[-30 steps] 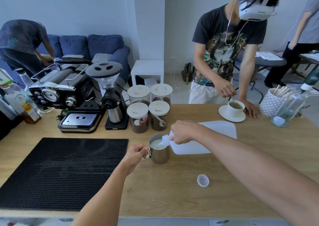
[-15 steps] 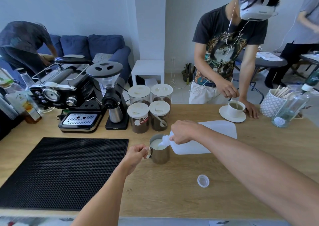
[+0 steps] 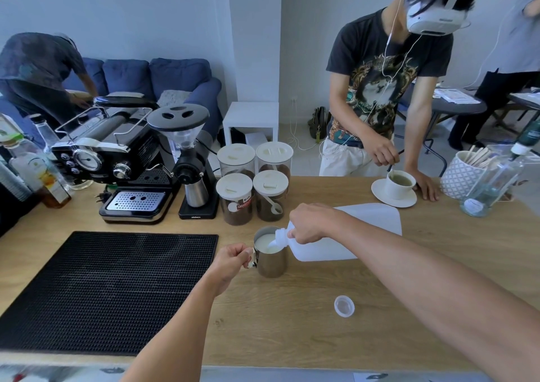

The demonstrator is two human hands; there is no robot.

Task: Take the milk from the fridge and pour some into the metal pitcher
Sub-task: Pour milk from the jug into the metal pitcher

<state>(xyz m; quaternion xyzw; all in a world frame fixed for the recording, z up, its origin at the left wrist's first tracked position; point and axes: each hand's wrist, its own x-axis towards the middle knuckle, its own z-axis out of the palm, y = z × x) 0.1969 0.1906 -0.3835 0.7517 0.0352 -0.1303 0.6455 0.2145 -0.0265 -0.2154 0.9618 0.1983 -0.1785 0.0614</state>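
Note:
A small metal pitcher (image 3: 273, 262) stands on the wooden counter (image 3: 292, 323), with white milk showing inside it. My left hand (image 3: 232, 260) grips its handle on the left side. My right hand (image 3: 314, 222) holds the neck of a white plastic milk jug (image 3: 371, 221), tipped on its side with the spout over the pitcher's rim. A stream of milk runs from the spout into the pitcher. The jug's round cap (image 3: 344, 306) lies loose on the counter, nearer to me.
A black rubber mat (image 3: 102, 288) covers the counter's left. Behind stand an espresso machine (image 3: 117, 162), a grinder (image 3: 190, 162) and several lidded jars (image 3: 254, 183). Across the counter a person (image 3: 380, 89) stirs a cup on a saucer (image 3: 394, 194). A glass bottle (image 3: 491, 189) stands far right.
The milk level in the pitcher has risen slightly. My hands, the jug and the pitcher have stayed in place. The person opposite has lowered a hand to the cup.

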